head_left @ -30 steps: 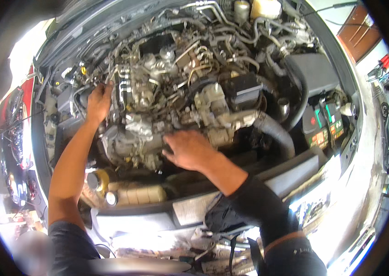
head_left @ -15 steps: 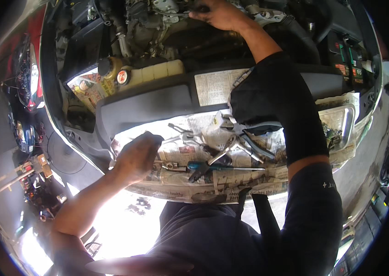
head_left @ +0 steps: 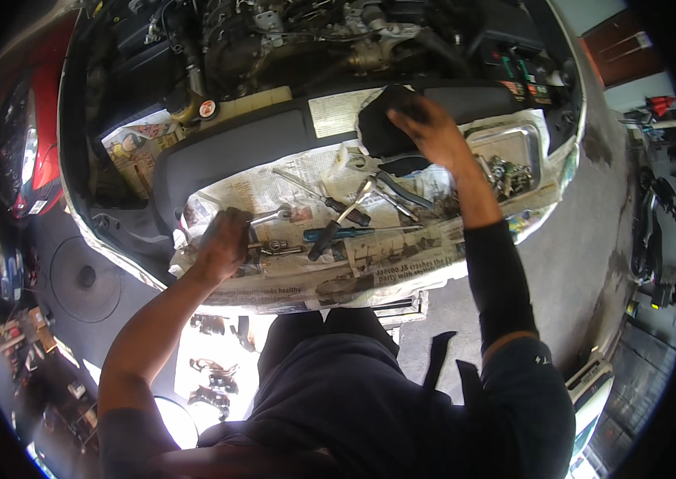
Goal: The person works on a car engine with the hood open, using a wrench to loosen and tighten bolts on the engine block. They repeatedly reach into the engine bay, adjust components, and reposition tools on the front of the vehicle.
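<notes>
My left hand (head_left: pixel 224 242) is closed around one end of a combination wrench (head_left: pixel 275 214), whose open jaw points right over the newspaper (head_left: pixel 246 180). My right hand (head_left: pixel 434 136) hovers over a black cloth-like item (head_left: pixel 378 124) at the front of the engine bay, thumb apart from the darkened fingers; nothing shows in it. Between the hands lie a thin screwdriver (head_left: pixel 299 184) with a black handle, a teal-handled screwdriver (head_left: pixel 330 234), a ratchet (head_left: pixel 354 203) and pliers (head_left: pixel 402 190). Small metal sockets (head_left: pixel 275 247) sit beside my left hand.
Beyond the dark front panel (head_left: pixel 234 144) lies the open engine bay (head_left: pixel 298 48). A metal tray (head_left: pixel 531 160) of small hardware stands right of my right forearm. A reservoir cap (head_left: pixel 208 108) shows at left. A red vehicle (head_left: pixel 42 152) stands farther left.
My right hand has come back from the engine to above the black item. My left hand and the wrench have shifted over the newspaper. The whole view has moved back.
</notes>
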`<state>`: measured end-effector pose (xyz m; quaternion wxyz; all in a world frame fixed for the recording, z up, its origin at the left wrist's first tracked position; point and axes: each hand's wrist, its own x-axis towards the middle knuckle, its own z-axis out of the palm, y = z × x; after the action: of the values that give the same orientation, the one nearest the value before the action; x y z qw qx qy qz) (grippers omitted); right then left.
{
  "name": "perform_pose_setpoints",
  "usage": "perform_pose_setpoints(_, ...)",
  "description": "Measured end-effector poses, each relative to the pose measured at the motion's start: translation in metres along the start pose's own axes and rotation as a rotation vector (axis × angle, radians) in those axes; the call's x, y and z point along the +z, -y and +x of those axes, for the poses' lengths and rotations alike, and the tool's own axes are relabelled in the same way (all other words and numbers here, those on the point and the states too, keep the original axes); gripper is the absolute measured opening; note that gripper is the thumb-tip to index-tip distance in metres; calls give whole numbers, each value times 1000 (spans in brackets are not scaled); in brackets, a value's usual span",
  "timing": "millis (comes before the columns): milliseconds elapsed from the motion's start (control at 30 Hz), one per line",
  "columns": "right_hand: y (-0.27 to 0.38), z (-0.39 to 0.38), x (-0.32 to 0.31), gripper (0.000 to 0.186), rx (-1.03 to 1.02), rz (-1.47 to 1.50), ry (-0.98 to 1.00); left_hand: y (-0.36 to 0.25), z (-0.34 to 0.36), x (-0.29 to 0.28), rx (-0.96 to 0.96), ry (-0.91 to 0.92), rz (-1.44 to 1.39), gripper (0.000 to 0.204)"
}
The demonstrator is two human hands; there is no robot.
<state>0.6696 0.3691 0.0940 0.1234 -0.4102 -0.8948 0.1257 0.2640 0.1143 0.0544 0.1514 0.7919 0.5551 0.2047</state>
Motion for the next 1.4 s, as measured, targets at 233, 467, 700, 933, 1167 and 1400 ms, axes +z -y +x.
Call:
perform_pose_setpoints(233, 74, -128, 65, 45, 153, 201, 390, -87, 42, 40, -362, 442, -260, 47)
perform_pose_setpoints(467, 139, -100, 104, 54, 1077, 1273, -306, -127, 52, 50, -237, 230, -305, 36)
perform_pose_setpoints(700, 180, -100, 33, 44, 1152, 1469, -452, -172, 32, 5, 26, 130, -418, 45)
perform_pose_setpoints(933, 175, -109, -70, 27, 1044, 1098, -154, -9, 132, -33, -438, -120, 261, 73)
perform_pose_setpoints(1167, 41, 76, -105, 35, -33, -165, -308, 79, 147, -15, -361, -117, 340, 60)
perform_pose_setpoints(1400, -75, 369, -67, 40, -336, -748, -223, 79, 148, -16, -381, -98, 283, 59)
